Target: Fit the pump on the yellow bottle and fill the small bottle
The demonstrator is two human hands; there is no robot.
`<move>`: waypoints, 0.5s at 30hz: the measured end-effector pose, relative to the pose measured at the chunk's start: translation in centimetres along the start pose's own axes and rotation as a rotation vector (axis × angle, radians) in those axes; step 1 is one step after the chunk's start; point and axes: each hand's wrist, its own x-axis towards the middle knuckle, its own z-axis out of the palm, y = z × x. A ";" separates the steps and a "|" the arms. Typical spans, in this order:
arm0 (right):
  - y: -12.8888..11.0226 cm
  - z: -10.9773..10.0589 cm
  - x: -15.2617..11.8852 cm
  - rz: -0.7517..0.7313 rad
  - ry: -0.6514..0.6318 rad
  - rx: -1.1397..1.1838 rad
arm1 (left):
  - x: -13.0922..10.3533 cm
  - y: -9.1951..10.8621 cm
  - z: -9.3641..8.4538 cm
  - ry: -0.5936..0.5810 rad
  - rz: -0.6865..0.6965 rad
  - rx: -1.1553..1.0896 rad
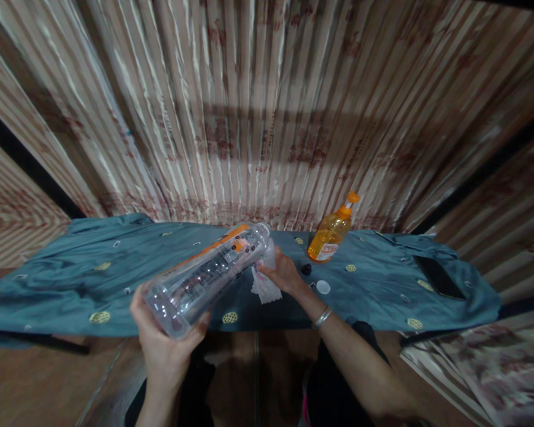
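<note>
My left hand (167, 335) is wrapped around the base of a large clear plastic bottle (196, 284) with an orange strip and printed marks. The bottle is tilted, its base toward me and its neck up to the right. At the neck end, my right hand (285, 271), with a silver bracelet at the wrist, pinches a crumpled white tissue (267, 289) against the bottle. Some of the right fingers are hidden behind the tissue and bottle. Just right of that hand lie a small black round piece (307, 269) and a white disc (323, 287).
A pump bottle of orange liquid (330, 237) stands at the back of the teal patterned cloth (71, 284). A dark phone (438, 277) lies far right. Striped curtains (258, 118) hang behind, with black poles (31, 160) at both sides.
</note>
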 end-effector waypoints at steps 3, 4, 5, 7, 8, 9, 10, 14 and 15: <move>0.0 0.0 0.0 -0.014 0.002 -0.002 | 0.0 0.0 -0.1 0.002 -0.020 0.006; 0.0 0.0 0.0 -0.014 0.002 -0.003 | 0.0 0.0 0.0 0.009 -0.017 0.010; 0.0 0.0 0.0 -0.010 0.000 -0.005 | 0.0 0.0 0.0 0.016 -0.012 0.013; -0.1 -0.1 0.0 -0.002 -0.002 -0.009 | -0.1 0.0 0.0 0.024 -0.004 0.020; -0.1 -0.1 0.0 -0.001 -0.003 -0.009 | -0.1 0.0 0.0 0.024 -0.002 0.023; -0.2 -0.1 0.0 -0.002 -0.004 -0.010 | -0.1 0.1 0.0 0.025 0.001 0.025; -0.2 -0.1 0.0 -0.003 -0.004 -0.012 | -0.1 0.1 0.0 0.024 0.002 0.024; -0.2 -0.2 0.0 -0.002 -0.011 -0.028 | -0.1 -0.1 -0.1 0.013 -0.002 0.007; -0.2 -0.1 0.0 0.000 -0.015 -0.030 | -0.1 -0.2 -0.1 0.010 -0.006 0.005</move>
